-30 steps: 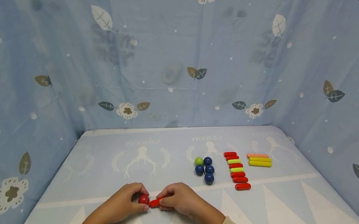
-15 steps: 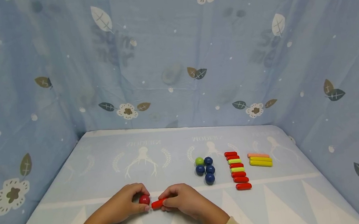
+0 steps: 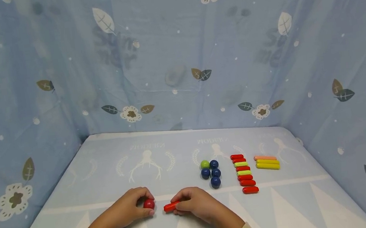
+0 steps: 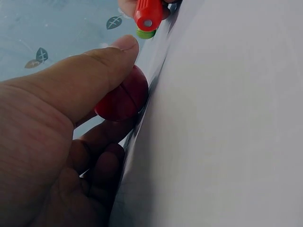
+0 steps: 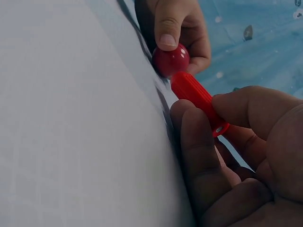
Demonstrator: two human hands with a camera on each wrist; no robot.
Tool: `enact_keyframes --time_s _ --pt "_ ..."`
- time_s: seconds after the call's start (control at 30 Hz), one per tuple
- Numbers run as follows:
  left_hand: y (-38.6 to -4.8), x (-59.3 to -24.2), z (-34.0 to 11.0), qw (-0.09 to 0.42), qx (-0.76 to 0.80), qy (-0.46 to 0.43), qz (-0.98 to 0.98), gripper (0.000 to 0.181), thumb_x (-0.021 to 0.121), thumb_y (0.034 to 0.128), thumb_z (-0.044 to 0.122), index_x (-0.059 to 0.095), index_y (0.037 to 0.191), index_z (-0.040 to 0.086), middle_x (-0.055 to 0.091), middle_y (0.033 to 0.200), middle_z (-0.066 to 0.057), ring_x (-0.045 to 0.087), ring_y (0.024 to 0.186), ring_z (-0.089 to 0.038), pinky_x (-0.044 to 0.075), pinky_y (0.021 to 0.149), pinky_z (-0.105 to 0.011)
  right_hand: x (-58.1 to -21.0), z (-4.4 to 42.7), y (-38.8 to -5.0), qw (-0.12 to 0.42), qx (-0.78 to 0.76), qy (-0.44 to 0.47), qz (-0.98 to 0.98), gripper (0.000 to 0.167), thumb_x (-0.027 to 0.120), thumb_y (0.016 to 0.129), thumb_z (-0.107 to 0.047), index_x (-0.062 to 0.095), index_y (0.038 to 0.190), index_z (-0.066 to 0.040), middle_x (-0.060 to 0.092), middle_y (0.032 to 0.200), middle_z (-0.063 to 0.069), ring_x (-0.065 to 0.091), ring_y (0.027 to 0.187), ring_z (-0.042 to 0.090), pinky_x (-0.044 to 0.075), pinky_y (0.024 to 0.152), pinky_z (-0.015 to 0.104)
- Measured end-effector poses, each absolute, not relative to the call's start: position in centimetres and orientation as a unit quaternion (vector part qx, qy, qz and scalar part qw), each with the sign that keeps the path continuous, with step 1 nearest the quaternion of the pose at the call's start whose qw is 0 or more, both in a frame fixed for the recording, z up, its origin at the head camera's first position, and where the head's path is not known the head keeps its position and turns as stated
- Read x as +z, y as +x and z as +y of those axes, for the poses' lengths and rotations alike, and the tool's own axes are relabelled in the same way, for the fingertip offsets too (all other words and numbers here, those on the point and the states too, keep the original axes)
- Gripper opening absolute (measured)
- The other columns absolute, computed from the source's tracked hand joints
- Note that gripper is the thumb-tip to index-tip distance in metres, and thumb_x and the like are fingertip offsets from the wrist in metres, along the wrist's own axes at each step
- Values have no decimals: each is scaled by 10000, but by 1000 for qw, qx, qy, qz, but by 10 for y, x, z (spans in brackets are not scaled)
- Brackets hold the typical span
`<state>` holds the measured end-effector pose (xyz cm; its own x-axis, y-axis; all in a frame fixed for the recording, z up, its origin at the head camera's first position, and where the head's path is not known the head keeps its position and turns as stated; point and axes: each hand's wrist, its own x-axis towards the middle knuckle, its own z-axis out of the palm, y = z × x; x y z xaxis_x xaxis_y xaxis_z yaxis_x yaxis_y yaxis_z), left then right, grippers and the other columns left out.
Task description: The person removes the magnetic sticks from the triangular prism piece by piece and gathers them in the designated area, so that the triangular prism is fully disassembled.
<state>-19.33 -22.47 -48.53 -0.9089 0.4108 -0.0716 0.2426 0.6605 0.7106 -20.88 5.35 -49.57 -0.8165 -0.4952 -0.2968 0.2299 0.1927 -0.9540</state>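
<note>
On the near part of the table, my left hand (image 3: 127, 210) holds a glossy dark red ball (image 3: 149, 204) between thumb and fingers. A seam line runs across the ball (image 4: 122, 97) in the left wrist view. To its right, my right hand (image 3: 198, 206) pinches a short bright red stick (image 3: 170, 207) between thumb and fingertips. The stick (image 5: 193, 93) is ribbed, with a small metal dot in its end. Its free end points at the ball, and a small gap separates them in the head view.
Several blue balls (image 3: 216, 182) and a green ball (image 3: 205, 164) are grouped right of the middle. Beside them lies a column of short red and light green sticks (image 3: 247, 183). Longer yellow and orange sticks (image 3: 268, 166) lie farther right. A patterned blue curtain (image 3: 169, 55) surrounds the table.
My right hand has moved to the right with the red stick, from up against the ball to a small gap away. The left hand keeps its hold on the ball almost in place.
</note>
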Motion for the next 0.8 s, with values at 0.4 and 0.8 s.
enact_keyframes --time_s 0.4,0.8 --pt "-193 -486 -224 120 366 171 907 295 871 850 407 658 1015 286 628 972 106 537 971 -185 454 823 -328 -497 76 -208 295 -631 -80 713 169 748 927 -19 767 1093 -44 731 1037 102 734 867 162 619 806 269" --pt "-193 -487 -224 114 365 174 907 293 870 849 417 655 1010 300 628 974 115 537 985 -183 458 835 -325 -495 93 -206 290 -621 -71 724 190 760 918 -25 755 1107 -49 719 1060 99 721 892 189 621 816 285"
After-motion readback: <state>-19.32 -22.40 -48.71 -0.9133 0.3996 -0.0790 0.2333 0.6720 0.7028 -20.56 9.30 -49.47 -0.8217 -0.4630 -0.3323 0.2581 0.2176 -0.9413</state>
